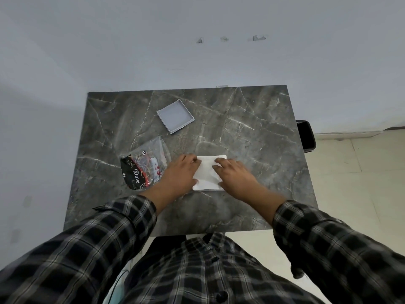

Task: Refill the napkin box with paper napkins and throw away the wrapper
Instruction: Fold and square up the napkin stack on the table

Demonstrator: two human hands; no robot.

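Note:
A white stack of paper napkins (207, 172) lies in the middle of the dark marble table (252, 139). My left hand (179, 174) presses on its left edge and my right hand (236, 178) rests on its right side, fingers spread flat over it. The clear plastic wrapper (144, 165) with black and red print lies crumpled just left of my left hand. A shallow grey square napkin box part (175, 116) sits open and empty further back, left of centre. Whether the napkins sit in a box base is hidden by my hands.
A black bin (305, 136) stands on the floor beyond the table's right edge. A grey wall runs behind the table. My plaid sleeves fill the bottom of the view.

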